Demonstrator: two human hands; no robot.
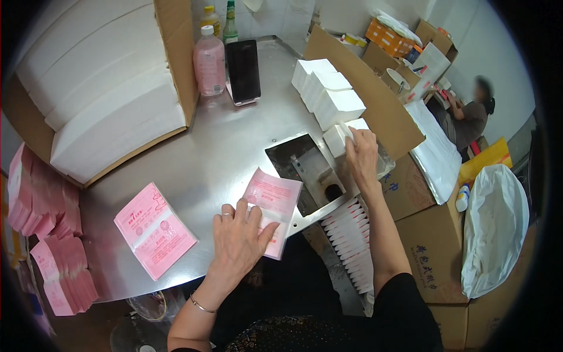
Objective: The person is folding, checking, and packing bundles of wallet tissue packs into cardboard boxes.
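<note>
My left hand (pixel 237 237) grips a printed pink plastic packet (pixel 271 192), thumb and fingers apart across its lower part near the table's front edge. Something white shows under the fingertips. To the left lies a pile of flat pink packets (pixel 155 229) with a pale band across the middle. My right hand (pixel 362 154) reaches to the right side and closes on a small stack of white paper tissues (pixel 336 141). More white tissue stacks (pixel 328 97) stand in a row behind it. Between my hands, a rectangular opening (pixel 305 173) is set into the metal table.
A large carton (pixel 173 53) of white tissues stands at left, with pink packet bundles (pixel 44 199) beside it. A phone (pixel 243 71) on a stand and a pink bottle (pixel 209 63) are at the back. Filled packets (pixel 349 240) line up below right. Another person (pixel 472 117) sits far right.
</note>
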